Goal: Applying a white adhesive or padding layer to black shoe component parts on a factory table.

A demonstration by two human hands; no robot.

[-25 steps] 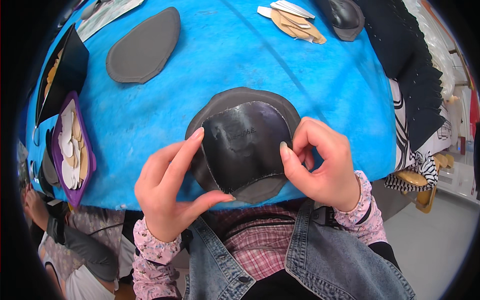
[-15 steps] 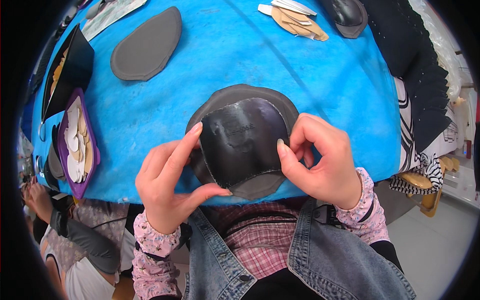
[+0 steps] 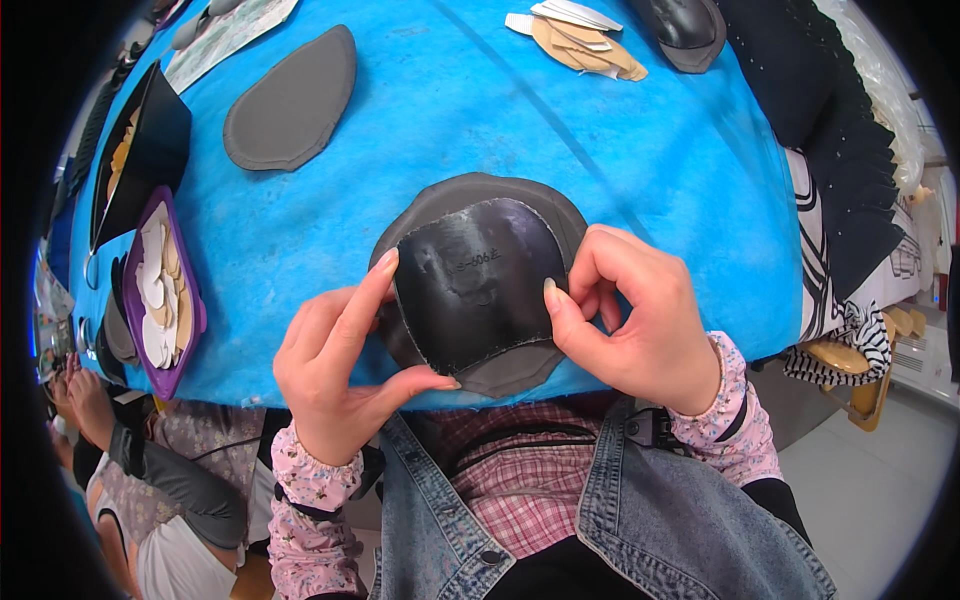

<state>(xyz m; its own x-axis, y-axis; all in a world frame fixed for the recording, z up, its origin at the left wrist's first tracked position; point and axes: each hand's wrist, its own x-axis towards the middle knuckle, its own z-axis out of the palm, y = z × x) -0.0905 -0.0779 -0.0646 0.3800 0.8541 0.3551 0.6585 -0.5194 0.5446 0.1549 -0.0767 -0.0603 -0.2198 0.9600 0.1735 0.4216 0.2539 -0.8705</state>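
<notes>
A glossy black curved plate (image 3: 470, 310) with pale, rough edges lies on a rounded dark grey foam pad (image 3: 425, 205) near the front of the blue-covered table. My left hand (image 3: 335, 375) grips the plate at its left side, with a fingertip at the upper left corner and the thumb by the lower left corner. At the right edge, my right hand (image 3: 635, 325) pinches the plate between thumb and curled fingers. The pad sticks out around the plate above and below. Parts of the right fingers are hidden behind that hand.
Another grey pad (image 3: 292, 105) lies at the back left. Beige and white cutouts (image 3: 585, 45) are piled at the back, beside a black form (image 3: 685, 20). A purple tray (image 3: 198, 310) and black box (image 3: 170, 135) stand left. Another person's hand (image 3: 92, 405) shows lower left.
Both hands keep their hold on the black plate, and the right hand has shifted slightly left with its edge. The view has moved a little.
</notes>
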